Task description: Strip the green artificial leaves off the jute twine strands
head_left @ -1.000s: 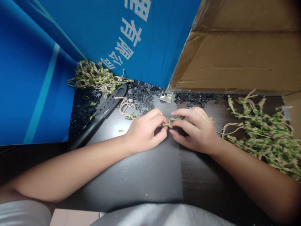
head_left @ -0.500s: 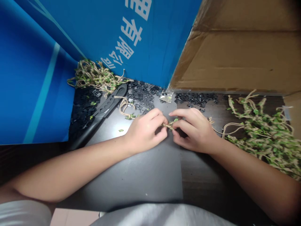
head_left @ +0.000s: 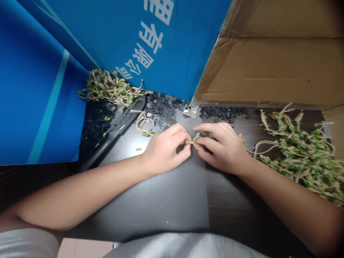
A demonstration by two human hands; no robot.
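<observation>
Between my hands runs a twisted length of tan twine (head_left: 192, 142) with small green leaves on it. My left hand (head_left: 168, 148) pinches it between thumb and forefinger. Close on the right, my right hand (head_left: 222, 147) grips the same twine with thumb and fingertips, its index finger slightly raised. A green leaf (head_left: 198, 134) stands up from the twine between the fingers. One loose end (head_left: 141, 122) curls out on the table beyond my left hand. A big heap of leafy twine (head_left: 303, 154) lies by my right forearm.
A second leafy twine pile (head_left: 110, 86) sits at the back left against a blue panel (head_left: 177, 53). Before it lies a black long-handled tool (head_left: 122, 123). Small black parts (head_left: 161, 107) and a little clear bag (head_left: 190, 111) lie along the back; a cardboard wall (head_left: 268, 71) stands right.
My right hand has shifted slightly left, closer to my left hand, still on the twine. The leaf between the fingers now stands more upright. My left hand has hardly moved.
</observation>
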